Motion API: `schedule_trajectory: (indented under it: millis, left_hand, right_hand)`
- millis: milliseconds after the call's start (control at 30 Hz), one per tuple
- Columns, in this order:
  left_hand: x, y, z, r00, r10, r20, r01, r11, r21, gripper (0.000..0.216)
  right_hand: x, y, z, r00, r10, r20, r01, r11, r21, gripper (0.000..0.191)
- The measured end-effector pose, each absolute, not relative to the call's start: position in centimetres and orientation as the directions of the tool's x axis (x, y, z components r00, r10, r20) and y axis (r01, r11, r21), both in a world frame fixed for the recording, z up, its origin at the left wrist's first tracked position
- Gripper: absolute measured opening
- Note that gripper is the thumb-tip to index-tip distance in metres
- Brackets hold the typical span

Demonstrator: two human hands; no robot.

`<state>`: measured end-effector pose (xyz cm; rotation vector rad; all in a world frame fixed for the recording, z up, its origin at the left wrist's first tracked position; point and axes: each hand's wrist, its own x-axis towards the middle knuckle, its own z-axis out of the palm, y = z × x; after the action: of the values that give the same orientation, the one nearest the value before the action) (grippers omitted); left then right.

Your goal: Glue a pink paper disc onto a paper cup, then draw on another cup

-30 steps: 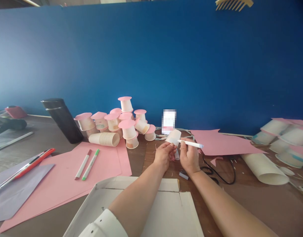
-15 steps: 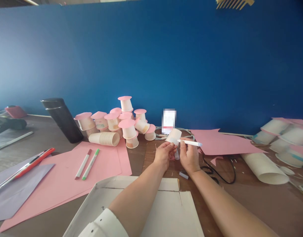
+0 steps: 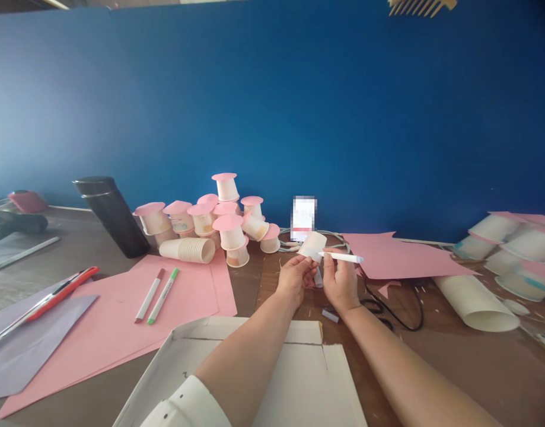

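While the left hand [image 3: 295, 279] pinches the lower edge of a small white paper cup [image 3: 314, 244] between thumb and fingers, the right hand [image 3: 341, 284] grips a white marker [image 3: 343, 257] with a pale blue end, its thumb and fingers closed around the barrel near the tip. The cup is tilted and held above the brown table [image 3: 272, 276], in front of a pixelated upright rectangle [image 3: 303, 214], and the marker's tip is right at its side, though whether it touches the surface is too small to tell. Beneath the left forearm lies a sheet of cardboard [image 3: 308, 385] with dark lines near its far edge. Left of the hands, a brown-capped marker [image 3: 150, 296] and a green-capped marker [image 3: 163, 296] rest side by side, apart from each other, on sheets of pink paper [image 3: 107, 302]. A red utility knife [image 3: 54, 299] lies over lavender paper [image 3: 41, 350] at far left. Beyond the pink sheets, a nested stack of paper cups [image 3: 185, 250] lies on its side in front of several cups topped with pink paper discs [image 3: 228, 223], some piled on others, and a black tumbler [image 3: 114, 219] stands next to them. On the right, a jagged pink sheet [image 3: 401, 258] lies near a black cord [image 3: 421, 314], a larger paper cup [image 3: 479, 305] on its side and a pile of blue-marked cups [image 3: 525, 281]. A blue partition [image 3: 272, 107] rises behind everything.
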<state>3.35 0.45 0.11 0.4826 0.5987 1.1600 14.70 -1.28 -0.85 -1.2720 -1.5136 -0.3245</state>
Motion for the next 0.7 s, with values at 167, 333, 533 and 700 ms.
schedule_trajectory:
  millis: [167, 333, 533, 700]
  left_hand:
    - [3.34, 0.4, 0.18, 0.279, 0.941, -0.19, -0.704, 0.335, 0.626, 0.011]
    - [3.32, 0.49, -0.1, 0.286, 0.941, -0.181, -0.712, 0.335, 0.617, 0.008]
    - [3.31, 0.43, -0.09, 0.281, 0.944, -0.172, -0.705, 0.325, 0.63, 0.014]
    - [3.27, 0.35, 0.09, 0.289, 0.941, -0.174, -0.696, 0.331, 0.636, 0.013]
  right_hand:
    - [14.68, -1.28, -0.95, 0.159, 0.533, 0.831, 0.839, 0.37, -0.398, 0.023]
    - [14.6, -1.42, -0.64, 0.178, 0.537, 0.824, 0.809, 0.397, -0.434, 0.022]
    - [14.56, -1.46, -0.53, 0.175, 0.536, 0.826, 0.805, 0.406, -0.434, 0.021]
    - [14.61, -1.35, -0.8, 0.161, 0.531, 0.832, 0.821, 0.396, -0.411, 0.022]
